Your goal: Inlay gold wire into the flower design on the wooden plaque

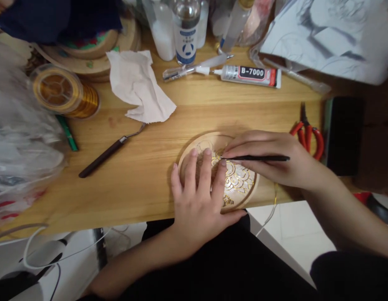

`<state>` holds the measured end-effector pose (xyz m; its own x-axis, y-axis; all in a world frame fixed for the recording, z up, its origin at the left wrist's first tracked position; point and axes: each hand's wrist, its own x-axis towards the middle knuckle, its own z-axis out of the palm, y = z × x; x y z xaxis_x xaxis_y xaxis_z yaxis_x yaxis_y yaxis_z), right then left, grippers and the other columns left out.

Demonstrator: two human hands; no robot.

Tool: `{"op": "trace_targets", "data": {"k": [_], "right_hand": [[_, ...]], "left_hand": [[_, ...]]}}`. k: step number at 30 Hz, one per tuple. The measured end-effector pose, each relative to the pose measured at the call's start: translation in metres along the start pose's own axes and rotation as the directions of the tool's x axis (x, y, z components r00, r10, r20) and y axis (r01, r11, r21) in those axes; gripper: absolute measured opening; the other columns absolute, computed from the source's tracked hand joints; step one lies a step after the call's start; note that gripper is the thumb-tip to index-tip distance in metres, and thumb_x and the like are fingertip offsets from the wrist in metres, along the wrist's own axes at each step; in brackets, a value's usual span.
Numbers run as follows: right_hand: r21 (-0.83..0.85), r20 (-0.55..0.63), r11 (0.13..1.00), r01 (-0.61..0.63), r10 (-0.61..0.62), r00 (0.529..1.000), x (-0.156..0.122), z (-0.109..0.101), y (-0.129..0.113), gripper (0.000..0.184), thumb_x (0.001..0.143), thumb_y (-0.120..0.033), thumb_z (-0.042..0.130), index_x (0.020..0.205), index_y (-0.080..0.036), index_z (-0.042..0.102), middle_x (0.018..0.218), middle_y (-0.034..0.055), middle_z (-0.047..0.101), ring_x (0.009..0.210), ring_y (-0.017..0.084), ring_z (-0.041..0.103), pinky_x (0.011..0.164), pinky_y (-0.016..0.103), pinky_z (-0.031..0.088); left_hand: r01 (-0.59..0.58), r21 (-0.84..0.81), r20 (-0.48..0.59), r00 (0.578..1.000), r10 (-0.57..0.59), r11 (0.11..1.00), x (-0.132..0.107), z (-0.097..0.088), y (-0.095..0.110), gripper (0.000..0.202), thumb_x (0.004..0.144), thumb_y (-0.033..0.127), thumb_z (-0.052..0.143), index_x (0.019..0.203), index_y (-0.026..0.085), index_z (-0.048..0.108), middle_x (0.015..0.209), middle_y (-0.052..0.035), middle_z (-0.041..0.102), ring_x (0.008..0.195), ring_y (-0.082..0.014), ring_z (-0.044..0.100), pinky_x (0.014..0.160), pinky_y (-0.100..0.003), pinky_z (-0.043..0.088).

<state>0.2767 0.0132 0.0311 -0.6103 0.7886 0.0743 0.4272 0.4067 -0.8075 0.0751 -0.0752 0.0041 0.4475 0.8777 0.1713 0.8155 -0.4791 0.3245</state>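
A round wooden disc (194, 147) with a gold wire pattern on pale shell-like pieces (241, 179) lies at the table's near edge. My left hand (200, 196) rests flat on the disc, fingers stretched out and pressing on its left half. My right hand (269, 161) is closed in a pinch on a thin black tool (259, 158), whose tip touches the gold wire near the disc's middle. A thin gold wire (275, 193) trails off the disc to the right and over the table edge.
On the wooden table (150, 167): a B-7000 glue tube (250, 76), crumpled tissue (137, 85), a dark-handled spatula (109, 152), a gold wire spool (64, 92), red-handled snips (308, 136), bottles (185, 31) at the back, plastic bags (21, 159) at left, and a dark phone-like slab (344, 136) at right.
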Motion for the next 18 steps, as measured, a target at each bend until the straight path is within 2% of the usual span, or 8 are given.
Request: {"op": "trace_targets", "data": {"k": [8, 18], "right_hand": [[-0.046, -0.066, 0.999, -0.013, 0.009, 0.998, -0.001, 0.006, -0.007, 0.016, 0.090, -0.021, 0.065, 0.102, -0.027, 0.074, 0.098, 0.0007, 0.076, 0.092, 0.015, 0.073, 0.080, 0.027, 0.061], [-0.093, -0.300, 0.991, -0.101, 0.068, 0.951, -0.013, 0.033, -0.020, 0.022, 0.086, -0.013, 0.066, 0.102, -0.026, 0.074, 0.099, 0.0032, 0.077, 0.093, 0.018, 0.073, 0.083, 0.032, 0.063]], "left_hand": [[0.021, -0.003, 0.014, 1.000, -0.020, 1.000, 0.001, -0.003, 0.001, 0.086, 0.081, 0.078, 0.052, 0.137, 0.012, 0.054, 0.150, -0.0232, 0.046, 0.139, -0.0455, 0.039, 0.113, -0.061, 0.021], [0.032, -0.032, 0.008, 0.999, -0.031, 0.999, 0.001, -0.002, 0.002, 0.082, 0.083, 0.075, 0.053, 0.135, 0.011, 0.055, 0.150, -0.0230, 0.046, 0.139, -0.0446, 0.039, 0.114, -0.062, 0.021]]}}
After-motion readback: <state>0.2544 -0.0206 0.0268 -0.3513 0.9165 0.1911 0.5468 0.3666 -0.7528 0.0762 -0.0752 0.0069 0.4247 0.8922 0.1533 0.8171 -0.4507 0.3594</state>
